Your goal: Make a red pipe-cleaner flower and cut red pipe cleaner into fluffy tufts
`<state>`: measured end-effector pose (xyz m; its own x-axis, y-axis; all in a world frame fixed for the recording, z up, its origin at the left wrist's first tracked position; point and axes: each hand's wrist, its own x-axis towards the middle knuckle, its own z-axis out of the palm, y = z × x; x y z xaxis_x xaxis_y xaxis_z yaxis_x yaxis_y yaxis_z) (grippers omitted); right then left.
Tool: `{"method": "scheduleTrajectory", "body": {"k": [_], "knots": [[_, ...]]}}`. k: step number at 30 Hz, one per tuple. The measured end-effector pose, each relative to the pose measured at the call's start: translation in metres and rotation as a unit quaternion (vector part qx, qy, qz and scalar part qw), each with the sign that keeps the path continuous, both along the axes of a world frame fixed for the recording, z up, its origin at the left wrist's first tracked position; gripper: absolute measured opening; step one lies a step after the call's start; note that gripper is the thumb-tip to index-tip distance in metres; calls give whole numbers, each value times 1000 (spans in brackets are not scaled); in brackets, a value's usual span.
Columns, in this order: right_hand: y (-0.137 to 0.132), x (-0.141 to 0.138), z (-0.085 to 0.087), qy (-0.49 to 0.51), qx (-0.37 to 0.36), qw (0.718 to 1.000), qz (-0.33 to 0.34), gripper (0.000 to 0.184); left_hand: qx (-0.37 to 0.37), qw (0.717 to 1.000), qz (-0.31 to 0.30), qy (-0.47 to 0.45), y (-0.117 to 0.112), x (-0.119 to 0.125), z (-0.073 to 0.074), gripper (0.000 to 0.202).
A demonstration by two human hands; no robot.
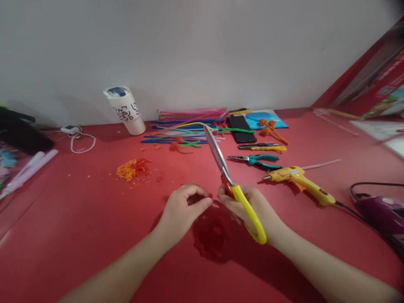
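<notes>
My right hand (252, 208) grips yellow-handled scissors (227, 176) whose closed blades point up and away from me. My left hand (184, 208) pinches a small red piece (210, 195) between thumb and fingers, just left of the scissors' pivot. A fuzzy red pile (210, 235) lies on the red table (78, 219) between and just below both hands.
A yellow glue gun (299, 181), teal pliers (257, 159), a utility knife (263, 147), a black phone (241, 128), coloured pipe cleaners (189, 126), a white cup (126, 109) and an orange-red scrap heap (132, 168) lie beyond. A purple device (383, 212) sits right.
</notes>
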<state>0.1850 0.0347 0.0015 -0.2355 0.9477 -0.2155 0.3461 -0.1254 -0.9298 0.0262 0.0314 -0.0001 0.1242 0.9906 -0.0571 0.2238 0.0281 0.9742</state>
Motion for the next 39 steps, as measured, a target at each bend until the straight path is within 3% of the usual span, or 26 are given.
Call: {"method": "scheduleTrajectory", "body": {"k": [4,8,13,15,25,39], "knots": [[0,5,0,-83,87,992,29,26,-116,978,63,-163,4,-3,-1,9],[0,12,-2,-248,166,952,67,29,-85,949,143,-269,7,-10,0,11],[2,19,-12,-412,273,861,120,30,-41,936,164,-308,8,-17,2,7],[2,20,-15,-430,300,840,136,35,-27,934,174,-312,8,-19,2,6],[2,22,-24,-446,350,810,151,33,-13,926,179,-331,10,-20,3,2],[1,23,-24,-453,361,801,151,33,-7,927,170,-334,11,-21,3,2]]}}
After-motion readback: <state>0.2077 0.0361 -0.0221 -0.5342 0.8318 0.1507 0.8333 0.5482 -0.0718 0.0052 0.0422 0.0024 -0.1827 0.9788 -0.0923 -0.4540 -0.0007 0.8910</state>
